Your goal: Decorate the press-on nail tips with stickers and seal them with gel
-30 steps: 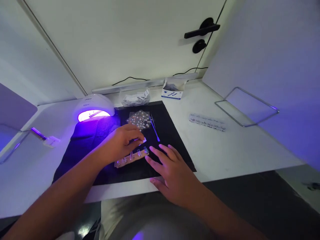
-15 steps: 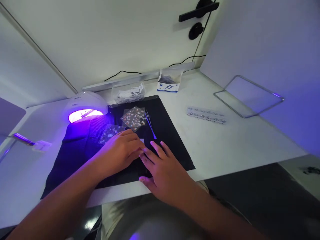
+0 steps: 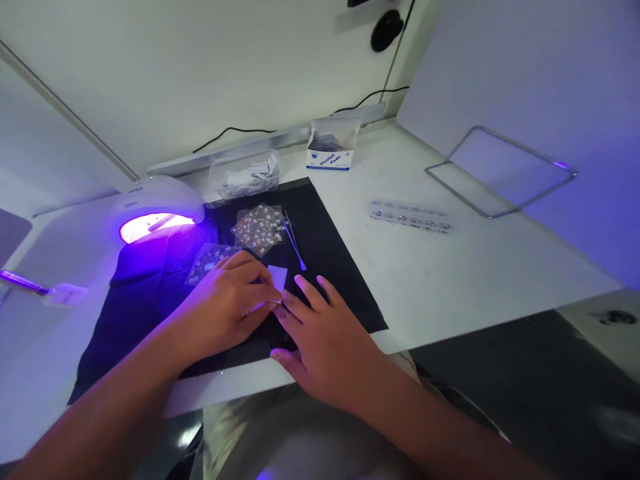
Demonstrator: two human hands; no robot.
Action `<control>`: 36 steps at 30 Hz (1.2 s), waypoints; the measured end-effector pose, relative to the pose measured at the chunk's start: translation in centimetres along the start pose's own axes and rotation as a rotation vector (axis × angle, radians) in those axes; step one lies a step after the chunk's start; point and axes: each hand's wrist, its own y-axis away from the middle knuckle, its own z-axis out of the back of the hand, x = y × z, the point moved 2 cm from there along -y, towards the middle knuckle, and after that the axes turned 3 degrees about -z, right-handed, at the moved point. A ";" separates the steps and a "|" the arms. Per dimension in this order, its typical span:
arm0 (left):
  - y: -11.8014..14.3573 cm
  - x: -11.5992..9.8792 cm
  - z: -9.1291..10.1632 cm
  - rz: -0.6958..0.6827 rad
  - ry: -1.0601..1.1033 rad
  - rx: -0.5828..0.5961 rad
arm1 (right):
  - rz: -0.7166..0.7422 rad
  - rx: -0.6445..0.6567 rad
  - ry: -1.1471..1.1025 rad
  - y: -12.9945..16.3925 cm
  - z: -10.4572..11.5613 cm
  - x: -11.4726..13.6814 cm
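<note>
Near the front edge of the white surface [image 3: 450, 267], on a black square mat [image 3: 330, 247], the left hand [image 3: 225, 307] pinches a small white paper square [image 3: 277, 277] by its corner. The right hand [image 3: 325, 340] lies flat, fingers spread, touching the left, seemingly to steady it.

On a black mat [image 3: 340, 267], the left hand [image 3: 225, 303] pinches a small white pad [image 3: 277, 277]; the right hand [image 3: 320, 340] lies flat just beside it. A lit lamp [image 3: 155, 210] glows far left, sticker sheets [image 3: 257, 228] beyond the hands.
</note>
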 end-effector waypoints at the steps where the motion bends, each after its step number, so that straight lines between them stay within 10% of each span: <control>1: 0.0 0.0 0.1 -0.003 0.006 0.006 | 0.000 -0.001 0.002 0.0 0.0 0.0; 36: -0.9 1.5 0.2 -0.065 0.004 0.042 | 0.005 -0.039 0.029 0.0 -0.3 0.0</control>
